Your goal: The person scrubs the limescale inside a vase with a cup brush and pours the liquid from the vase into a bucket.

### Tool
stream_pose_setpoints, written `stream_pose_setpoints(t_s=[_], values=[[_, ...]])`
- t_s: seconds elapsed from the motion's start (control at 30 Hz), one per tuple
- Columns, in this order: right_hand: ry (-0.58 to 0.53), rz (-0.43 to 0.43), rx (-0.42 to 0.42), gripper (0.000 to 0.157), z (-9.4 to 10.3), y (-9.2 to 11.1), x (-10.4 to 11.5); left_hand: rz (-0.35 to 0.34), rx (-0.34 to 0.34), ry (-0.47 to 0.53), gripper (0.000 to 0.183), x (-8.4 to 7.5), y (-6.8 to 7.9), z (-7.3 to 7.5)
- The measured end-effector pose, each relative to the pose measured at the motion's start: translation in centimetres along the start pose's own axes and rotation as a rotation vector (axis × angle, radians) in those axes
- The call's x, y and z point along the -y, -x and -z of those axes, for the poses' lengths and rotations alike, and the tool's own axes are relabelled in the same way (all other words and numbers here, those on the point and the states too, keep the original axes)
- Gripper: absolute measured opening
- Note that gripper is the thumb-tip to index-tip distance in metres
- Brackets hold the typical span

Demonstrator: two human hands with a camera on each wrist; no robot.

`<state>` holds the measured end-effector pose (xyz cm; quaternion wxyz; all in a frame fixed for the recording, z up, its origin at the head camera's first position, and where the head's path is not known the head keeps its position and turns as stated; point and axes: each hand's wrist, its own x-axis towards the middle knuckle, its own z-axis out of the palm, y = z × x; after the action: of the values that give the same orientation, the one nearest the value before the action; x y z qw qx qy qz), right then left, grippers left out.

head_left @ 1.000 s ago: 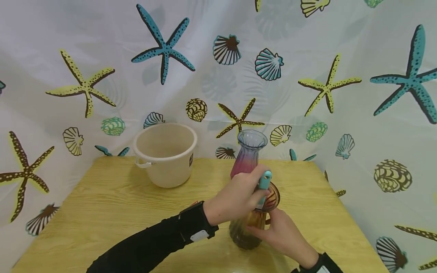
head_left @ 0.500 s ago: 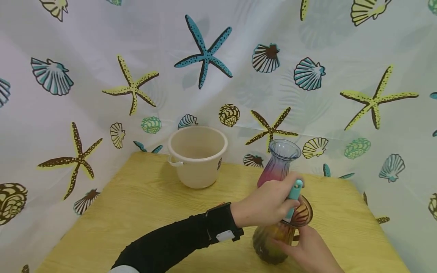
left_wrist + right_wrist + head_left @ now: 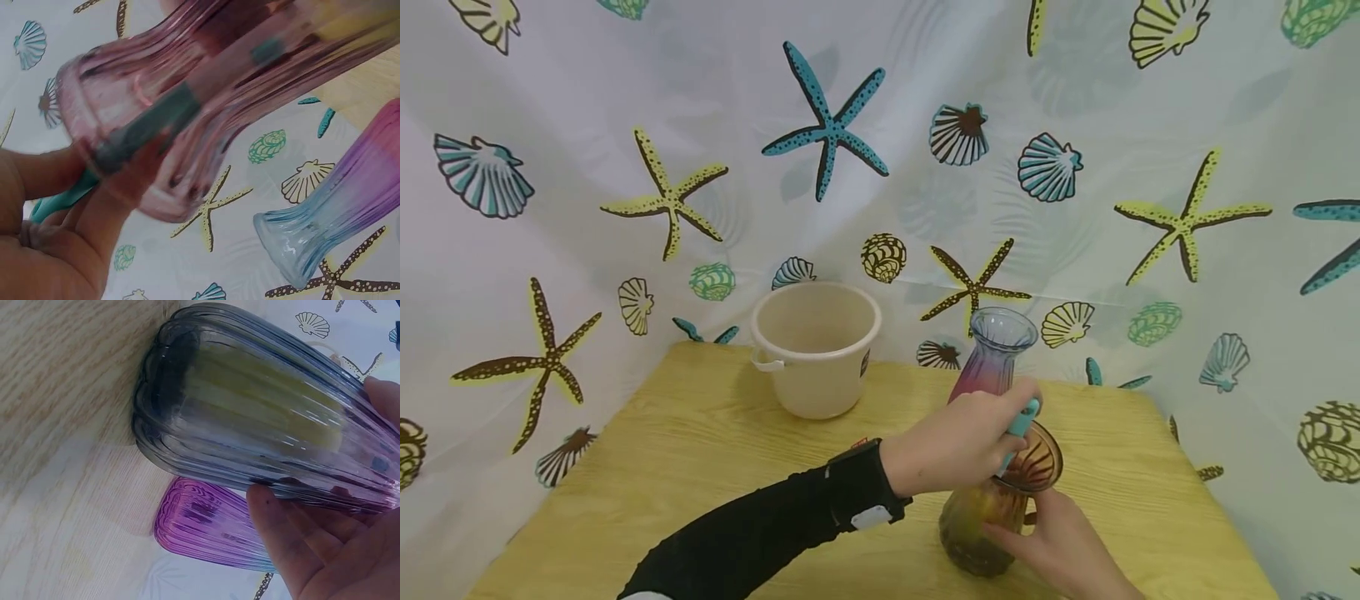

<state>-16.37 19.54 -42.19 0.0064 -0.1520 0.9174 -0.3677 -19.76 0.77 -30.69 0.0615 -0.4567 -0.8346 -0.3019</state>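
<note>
Left hand [image 3: 958, 442] grips a teal-handled tool [image 3: 1021, 422] inside an amber-to-grey ribbed glass vase [image 3: 972, 533]

Its fingers curl round the handle at the amber vase's mouth. The right hand [image 3: 1063, 542] holds the vase's side below the rim; through the glass shows the tool's yellow end [image 3: 262, 400]. The amber vase stands on the wood-grain surface [image 3: 700, 458]. Just behind it is 1 blue-to-pink flared glass vase [image 3: 988, 367]; farther back and left of it, 1 round cream plastic bucket [image 3: 816, 387].
</note>
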Motion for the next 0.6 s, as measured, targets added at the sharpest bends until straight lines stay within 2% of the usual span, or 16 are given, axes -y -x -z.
stream_pose_setpoints(t_s=[0.13, 0.3, 0.47, 0.6], values=[[0.014, -0.013, -0.007, 0.075, -0.1, -0.2, -0.1, -0.038, -0.09, 0.033, 0.026, 0.6, 0.4, -0.7], [0.022, -0.005, -0.006, 0.076, 0.0, -0.3, -0.3, -0.048, -0.178, 0.059, 0.025, 1.0, 0.5, -1.4], [0.018, -0.007, 0.0, 0.079, 0.2, -0.1, -0.3, -0.038, -0.198, 0.091, 0.027, 0.9, 0.1, -2.0], [0.019, -0.016, -0.003, 0.079, 0.2, 0.1, -0.4, -0.045, -0.161, 0.107, 0.026, 0.5, -0.4, -2.2]])
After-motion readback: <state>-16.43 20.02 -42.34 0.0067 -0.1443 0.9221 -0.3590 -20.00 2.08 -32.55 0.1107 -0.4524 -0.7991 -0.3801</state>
